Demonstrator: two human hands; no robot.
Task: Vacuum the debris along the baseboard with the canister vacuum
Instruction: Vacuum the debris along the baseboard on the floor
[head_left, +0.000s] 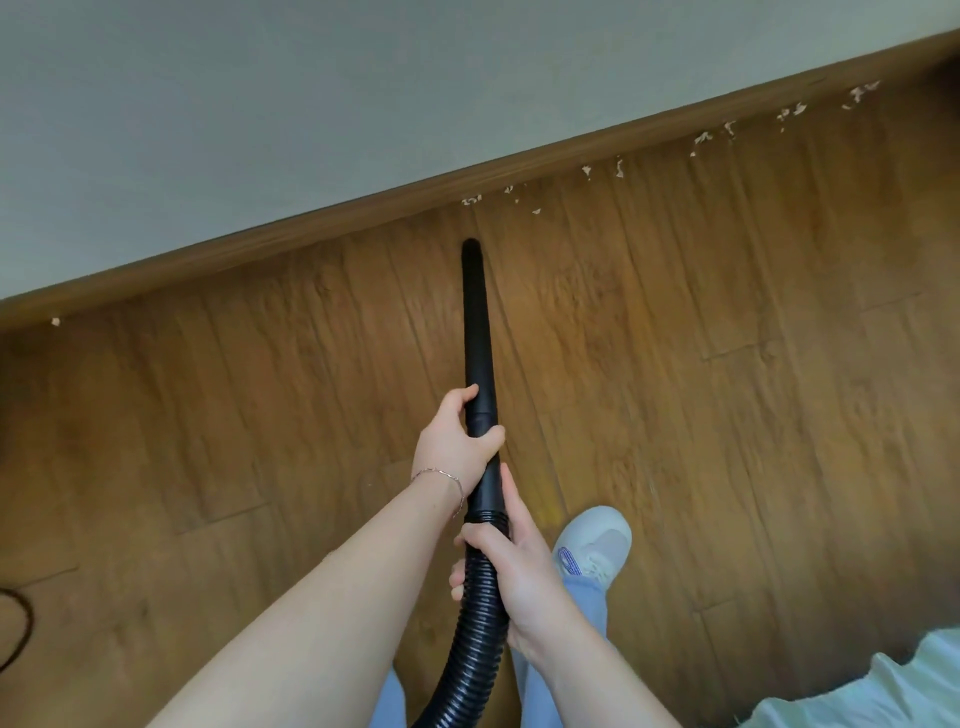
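Observation:
A black vacuum nozzle tube (478, 322) points at the brown baseboard (363, 208), its tip a short way from it. My left hand (457, 441) grips the tube near its lower end. My right hand (511, 566) holds the ribbed black hose (470, 649) just below the collar, index finger lying along the tube. Pale scraps of debris (618, 169) lie along the baseboard from just beyond the tip out to the far right. One lone scrap (55, 321) sits at the far left. The canister is out of view.
A wood-plank floor (727, 415) runs up to a grey wall (260, 104). My white shoe (597, 540) stands right of the hose. A dark cable (21, 623) loops at the left edge. Pale green cloth (857, 691) fills the bottom right corner.

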